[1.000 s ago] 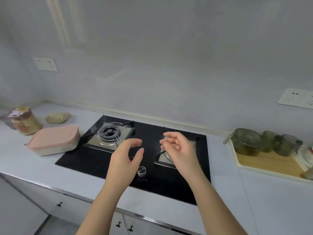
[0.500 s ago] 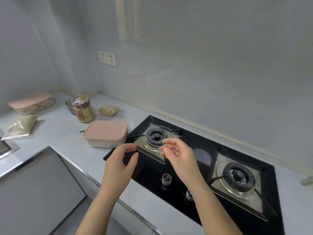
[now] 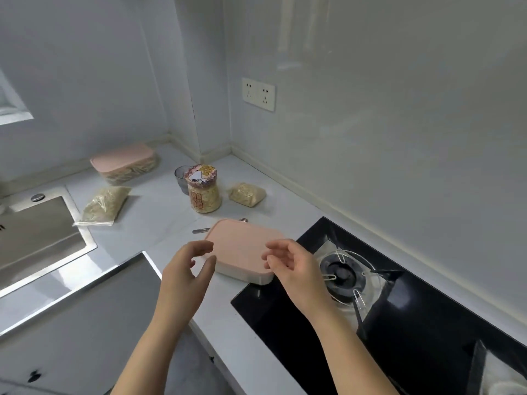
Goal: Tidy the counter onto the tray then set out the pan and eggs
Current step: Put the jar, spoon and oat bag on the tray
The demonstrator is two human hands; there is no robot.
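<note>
A pink-lidded box (image 3: 241, 248) lies on the white counter just left of the black hob (image 3: 399, 315). My left hand (image 3: 186, 276) hovers at the box's near left corner, fingers curled and apart, holding nothing. My right hand (image 3: 293, 269) hovers over the box's right end, also empty with fingers apart. Behind the box stand a cartoon-lidded jar of oats (image 3: 203, 189), a dark glass (image 3: 182, 179), a small bag of grain (image 3: 247, 194), a larger bag (image 3: 103, 205) and a second pink-lidded box (image 3: 124, 163). A metal utensil (image 3: 201, 230) sticks out from behind the near box. No tray, pan or eggs are in view.
A steel sink (image 3: 37, 232) is set into the counter at the left. The hob's left burner (image 3: 343, 275) sits right beside my right hand. A wall socket (image 3: 258, 94) is above the counter. The counter turns a corner, with cabinet fronts (image 3: 71, 337) below.
My view has swung left from the hob to the counter corner, so the tray at the right is gone from view. Both hands moved with it, from over the hob to the near pink box.
</note>
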